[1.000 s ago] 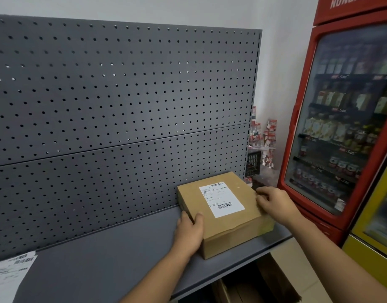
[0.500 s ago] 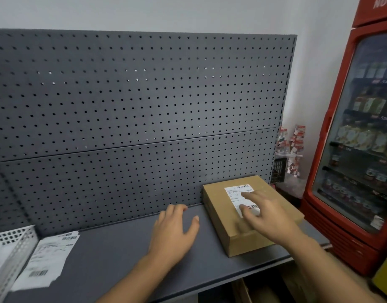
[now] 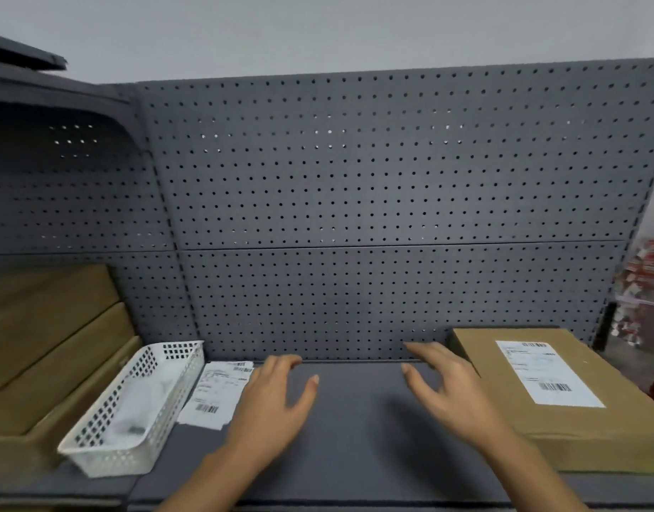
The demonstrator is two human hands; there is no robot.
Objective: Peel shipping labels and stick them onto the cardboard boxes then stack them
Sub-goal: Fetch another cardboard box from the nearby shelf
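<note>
Hovering over the shelf [image 3: 355,456]: left hand [image 3: 272,404] and right hand [image 3: 454,397], both spread loosely, holding nothing. Box [image 3: 621,412] bearing 1 label [image 3: 547,371] sits just beside the right hand; loose labels [image 3: 214,397] lie between basket [image 3: 107,460] and left hand.

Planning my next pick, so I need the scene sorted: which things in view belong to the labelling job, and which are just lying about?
Job: labelled cardboard box; its shipping label; loose label sheets; stack of boxes at left; white basket, probably (contents blurred).
Lying about: pegboard; red-and-white packets at far right.
</note>
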